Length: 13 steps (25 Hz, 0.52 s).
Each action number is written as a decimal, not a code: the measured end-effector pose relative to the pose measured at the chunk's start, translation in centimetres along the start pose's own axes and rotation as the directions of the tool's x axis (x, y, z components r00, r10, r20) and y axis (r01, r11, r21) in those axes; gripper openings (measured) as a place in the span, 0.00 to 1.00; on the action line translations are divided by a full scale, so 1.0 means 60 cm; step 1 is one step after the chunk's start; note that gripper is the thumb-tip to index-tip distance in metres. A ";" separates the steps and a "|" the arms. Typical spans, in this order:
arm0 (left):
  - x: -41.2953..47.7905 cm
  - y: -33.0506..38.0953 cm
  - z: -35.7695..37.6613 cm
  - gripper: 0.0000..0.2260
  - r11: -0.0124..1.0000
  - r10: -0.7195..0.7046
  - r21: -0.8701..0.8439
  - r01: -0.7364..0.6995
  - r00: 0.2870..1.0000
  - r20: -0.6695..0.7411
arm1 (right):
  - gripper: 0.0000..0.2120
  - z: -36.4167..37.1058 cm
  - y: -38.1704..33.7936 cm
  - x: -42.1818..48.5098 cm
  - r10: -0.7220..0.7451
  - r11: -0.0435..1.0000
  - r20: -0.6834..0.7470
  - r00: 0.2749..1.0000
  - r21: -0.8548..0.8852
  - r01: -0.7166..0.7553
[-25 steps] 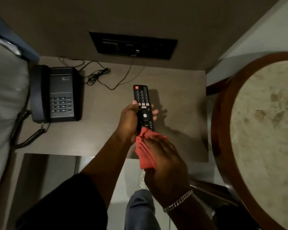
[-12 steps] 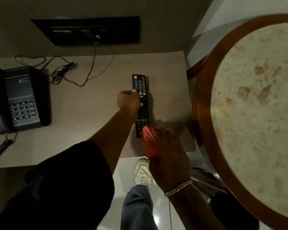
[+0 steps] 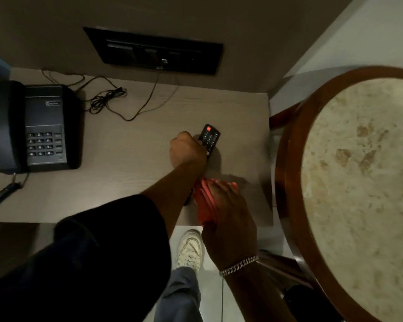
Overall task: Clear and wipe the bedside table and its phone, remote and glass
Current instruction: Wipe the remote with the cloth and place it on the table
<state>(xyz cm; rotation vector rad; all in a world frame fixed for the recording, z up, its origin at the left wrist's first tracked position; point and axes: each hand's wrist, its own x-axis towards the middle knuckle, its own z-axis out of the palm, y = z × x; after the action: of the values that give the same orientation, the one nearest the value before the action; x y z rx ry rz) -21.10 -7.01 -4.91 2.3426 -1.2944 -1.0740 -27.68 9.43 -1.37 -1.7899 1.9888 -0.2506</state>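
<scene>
A black remote [image 3: 209, 139] with a red power button lies tilted on the wooden bedside table [image 3: 130, 177], right of centre. My left hand [image 3: 187, 151] is closed around its middle; my forearm hides its lower half. My right hand [image 3: 228, 214] presses a red cloth [image 3: 204, 203] against the table and the remote's near end, close to the front right corner. A black desk phone [image 3: 36, 126] with its handset stands at the table's left end. No glass is in view.
A thin black cable [image 3: 107, 101] runs in loops from the wall panel [image 3: 154, 51] across the back of the table. A round stone-topped table with a wooden rim [image 3: 289, 159] stands close on the right. My white shoe [image 3: 190, 249] is on the floor below the table's front edge.
My left hand has lowered the remote from the air onto the table and tilted its top to the right. The right hand and cloth have come down to the table's front right.
</scene>
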 end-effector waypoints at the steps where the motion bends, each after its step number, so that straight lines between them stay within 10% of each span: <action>1: -0.002 -0.005 -0.002 0.12 0.998 0.039 0.053 -0.039 0.999 0.006 | 0.32 0.000 -0.008 -0.001 0.005 1.000 0.005 1.000 0.007 -0.006; 13: 0.011 -0.089 -0.070 0.14 0.968 0.075 -0.245 -0.060 0.996 0.055 | 0.21 0.019 -0.046 -0.019 -0.131 0.991 -0.047 0.990 -0.037 0.130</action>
<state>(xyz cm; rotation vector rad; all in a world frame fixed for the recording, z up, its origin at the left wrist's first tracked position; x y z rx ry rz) -14.55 -4.99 -5.17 2.0860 -1.1801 -1.2193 -24.66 10.37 -1.00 -1.9563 1.9226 -0.3071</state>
